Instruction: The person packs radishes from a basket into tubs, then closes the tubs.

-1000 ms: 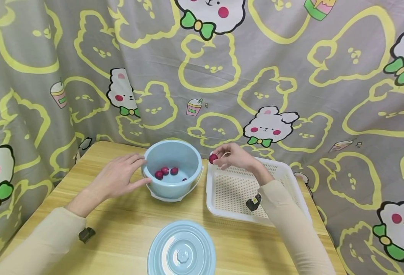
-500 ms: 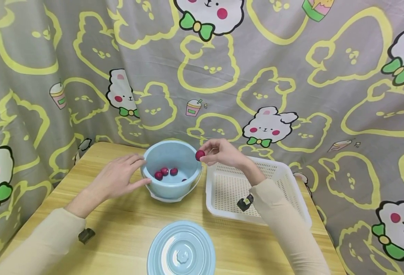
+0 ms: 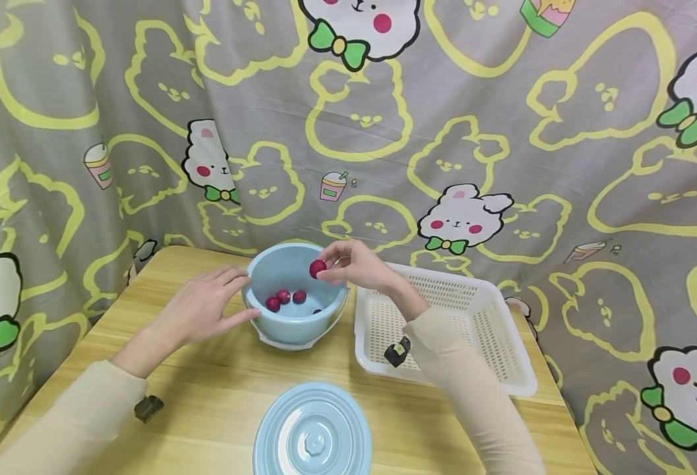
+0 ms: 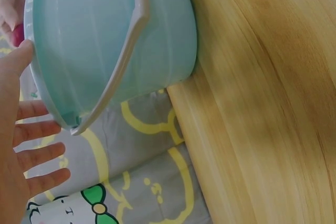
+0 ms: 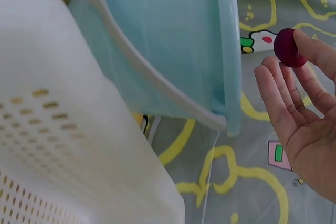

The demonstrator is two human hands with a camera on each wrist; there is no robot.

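Observation:
A light-blue bucket (image 3: 297, 328) stands on the wooden table, several dark-red round fruits (image 3: 283, 296) lying on its bottom. Over the bucket's right rim, my right hand (image 3: 357, 266) pinches another dark-red round fruit (image 5: 287, 49) between thumb and fingertips. My left hand (image 3: 202, 305) is at the bucket's left side, fingers spread and thumb reaching to the rim. In the left wrist view the left thumb (image 4: 21, 56) shows right at the rim, the other fingers straight. The bucket's pale handle (image 4: 118, 72) hangs down along its side.
A white perforated plastic basket (image 3: 437, 382) sits right of the bucket, under my right forearm. Nearer the front lies a round light-blue lid (image 3: 312, 435) with a knob. A patterned grey curtain (image 3: 372, 178) hangs behind the table (image 3: 206, 409).
My right hand has moved left with the pinched fruit, from above the basket's left edge to over the bucket's opening. The left hand has stayed in place.

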